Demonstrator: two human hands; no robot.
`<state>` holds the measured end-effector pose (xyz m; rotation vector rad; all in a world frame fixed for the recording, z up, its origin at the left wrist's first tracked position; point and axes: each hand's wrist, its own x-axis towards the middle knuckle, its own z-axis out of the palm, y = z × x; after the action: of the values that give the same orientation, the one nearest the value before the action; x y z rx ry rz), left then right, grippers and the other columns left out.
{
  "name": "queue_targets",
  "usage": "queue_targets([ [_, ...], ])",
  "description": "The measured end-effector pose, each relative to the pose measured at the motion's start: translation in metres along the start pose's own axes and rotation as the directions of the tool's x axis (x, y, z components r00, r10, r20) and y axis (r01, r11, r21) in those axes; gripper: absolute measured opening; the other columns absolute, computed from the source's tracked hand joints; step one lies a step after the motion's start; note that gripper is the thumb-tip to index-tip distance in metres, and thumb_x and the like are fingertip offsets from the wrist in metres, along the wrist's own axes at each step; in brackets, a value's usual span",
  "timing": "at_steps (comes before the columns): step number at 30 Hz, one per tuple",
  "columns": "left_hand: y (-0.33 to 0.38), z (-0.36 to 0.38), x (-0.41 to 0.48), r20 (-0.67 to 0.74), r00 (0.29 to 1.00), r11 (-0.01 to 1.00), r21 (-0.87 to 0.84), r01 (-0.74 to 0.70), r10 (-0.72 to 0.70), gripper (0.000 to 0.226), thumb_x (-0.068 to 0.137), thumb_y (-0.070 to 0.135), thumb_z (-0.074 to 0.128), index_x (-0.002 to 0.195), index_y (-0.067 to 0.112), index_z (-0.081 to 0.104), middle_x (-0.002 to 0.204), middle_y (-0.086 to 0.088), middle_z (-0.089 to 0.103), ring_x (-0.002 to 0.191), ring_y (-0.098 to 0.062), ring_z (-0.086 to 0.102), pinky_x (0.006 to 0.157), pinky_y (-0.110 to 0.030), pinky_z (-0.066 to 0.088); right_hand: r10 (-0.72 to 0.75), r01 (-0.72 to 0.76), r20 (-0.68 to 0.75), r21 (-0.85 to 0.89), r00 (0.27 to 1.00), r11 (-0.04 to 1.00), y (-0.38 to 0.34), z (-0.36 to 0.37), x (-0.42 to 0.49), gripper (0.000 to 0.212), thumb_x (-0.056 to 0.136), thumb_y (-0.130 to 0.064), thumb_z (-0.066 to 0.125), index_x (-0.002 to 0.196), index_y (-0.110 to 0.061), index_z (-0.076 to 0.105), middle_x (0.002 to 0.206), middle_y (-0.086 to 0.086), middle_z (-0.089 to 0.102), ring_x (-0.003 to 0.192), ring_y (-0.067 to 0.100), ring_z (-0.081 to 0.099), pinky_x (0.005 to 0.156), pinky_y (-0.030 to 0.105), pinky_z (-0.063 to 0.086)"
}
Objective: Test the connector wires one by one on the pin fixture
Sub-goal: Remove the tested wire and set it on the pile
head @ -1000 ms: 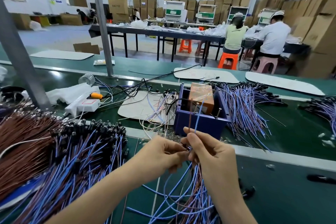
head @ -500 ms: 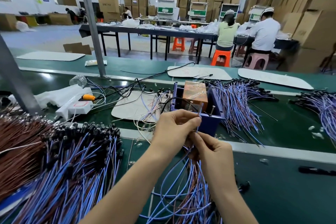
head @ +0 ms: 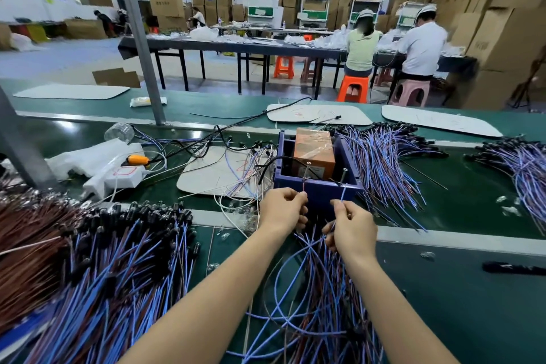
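On the green bench (head: 443, 289), a great heap of blue and brown wires (head: 103, 260) fills the near left, and a smaller bundle (head: 319, 289) lies under my wrists. Just beyond it stands the blue pin fixture (head: 317, 189), with an orange block (head: 314, 148) inside. My left hand (head: 282, 210) pinches a brown lead (head: 303, 188) and my right hand (head: 351, 227) pinches a blue lead (head: 342, 195). Both ends are raised at the fixture's near wall, below the left pin (head: 307, 170) and right pin (head: 343, 176). I cannot tell if they touch. I judge one wire is up for test; next, each tip must meet its own pin, steadily.
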<state>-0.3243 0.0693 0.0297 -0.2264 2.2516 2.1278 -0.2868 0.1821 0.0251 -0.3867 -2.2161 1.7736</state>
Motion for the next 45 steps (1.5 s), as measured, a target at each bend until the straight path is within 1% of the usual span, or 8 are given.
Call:
queue_targets([
  [4, -0.001, 0.001, 0.007, -0.006, 0.998, 0.994, 0.096, -0.061, 0.062, 0.024, 0.093, 0.019, 0.059, 0.07, 0.014, 0.065, 0.059, -0.003, 0.061, 0.04, -0.013, 0.051, 0.047, -0.024, 0.045, -0.023, 0.023, -0.001, -0.016, 1.0, 1.0, 0.001, 0.001, 0.005, 0.026, 0.102, -0.021, 0.042, 0.084, -0.022, 0.06, 0.05, 0.005, 0.059, 0.032, 0.01, 0.047, 0.038, 0.02, 0.039],
  [9, -0.001, 0.003, 0.01, -0.047, 0.992, 0.986, 0.12, -0.113, 0.119, 0.022, 0.093, 0.021, 0.059, 0.074, 0.015, 0.066, 0.06, 0.0, 0.062, 0.039, -0.008, 0.053, 0.043, -0.02, 0.044, -0.031, 0.031, 0.005, -0.062, 1.0, 0.998, 0.005, 0.0, 0.013, 0.023, 0.102, -0.022, 0.041, 0.091, -0.019, 0.062, 0.049, 0.004, 0.06, 0.032, 0.011, 0.049, 0.043, 0.022, 0.039],
  [15, 0.001, 0.006, 0.015, -0.064, 0.994, 0.989, 0.118, -0.084, 0.092, 0.022, 0.094, 0.022, 0.057, 0.075, 0.013, 0.066, 0.061, -0.001, 0.062, 0.038, -0.008, 0.053, 0.049, -0.022, 0.047, -0.022, 0.024, 0.022, -0.054, 1.0, 0.998, 0.009, 0.001, 0.02, 0.024, 0.102, -0.022, 0.042, 0.087, -0.022, 0.061, 0.046, 0.001, 0.058, 0.031, 0.01, 0.046, 0.037, 0.019, 0.036],
  [20, 0.003, 0.01, 0.016, -0.078, 0.994, 0.989, 0.132, -0.069, 0.08, 0.026, 0.094, 0.023, 0.056, 0.072, 0.012, 0.065, 0.058, 0.0, 0.062, 0.035, -0.006, 0.053, 0.047, -0.021, 0.047, -0.004, 0.007, 0.051, -0.064, 0.999, 0.998, 0.011, 0.002, 0.026, 0.024, 0.101, -0.02, 0.042, 0.091, -0.018, 0.064, 0.046, 0.003, 0.059, 0.03, 0.012, 0.044, 0.039, 0.021, 0.034],
  [25, 0.005, 0.01, 0.017, -0.073, 0.996, 0.994, 0.103, -0.034, 0.042, 0.027, 0.093, 0.022, 0.057, 0.071, 0.01, 0.065, 0.058, -0.001, 0.062, 0.038, -0.009, 0.053, 0.046, -0.021, 0.047, -0.001, 0.008, 0.077, -0.085, 0.997, 0.996, 0.011, 0.002, 0.029, 0.025, 0.1, -0.019, 0.042, 0.086, -0.023, 0.063, 0.043, 0.001, 0.059, 0.03, 0.01, 0.044, 0.036, 0.019, 0.034],
  [33, 0.006, 0.009, 0.016, -0.06, 0.998, 0.996, 0.085, 0.002, 0.003, 0.027, 0.094, 0.023, 0.056, 0.071, 0.01, 0.065, 0.058, 0.0, 0.061, 0.039, -0.009, 0.052, 0.046, -0.022, 0.048, 0.033, -0.029, 0.054, -0.078, 0.998, 0.997, 0.017, 0.0, 0.03, 0.026, 0.099, -0.016, 0.044, 0.08, -0.021, 0.062, 0.041, 0.001, 0.056, 0.028, 0.011, 0.043, 0.032, 0.016, 0.03],
  [39, 0.012, 0.008, 0.013, -0.041, 0.999, 0.997, 0.08, 0.022, -0.018, 0.029, 0.095, 0.022, 0.055, 0.069, 0.011, 0.061, 0.06, -0.003, 0.059, 0.039, -0.012, 0.05, 0.039, -0.017, 0.04, 0.054, -0.047, 0.062, -0.113, 0.997, 0.992, 0.013, -0.002, 0.033, 0.024, 0.098, -0.016, 0.044, 0.085, -0.018, 0.063, 0.051, 0.005, 0.06, 0.028, 0.009, 0.043, 0.032, 0.017, 0.029],
  [45, 0.013, 0.008, 0.013, -0.001, 0.999, 0.997, 0.07, 0.039, -0.039, 0.028, 0.096, 0.019, 0.053, 0.07, 0.009, 0.059, 0.059, -0.004, 0.056, 0.039, -0.012, 0.047, 0.038, -0.015, 0.04, 0.065, -0.054, 0.063, -0.16, 0.996, 0.986, 0.014, -0.002, 0.037, 0.023, 0.097, -0.016, 0.043, 0.086, -0.017, 0.063, 0.051, 0.005, 0.06, 0.029, 0.009, 0.045, 0.036, 0.019, 0.032],
])
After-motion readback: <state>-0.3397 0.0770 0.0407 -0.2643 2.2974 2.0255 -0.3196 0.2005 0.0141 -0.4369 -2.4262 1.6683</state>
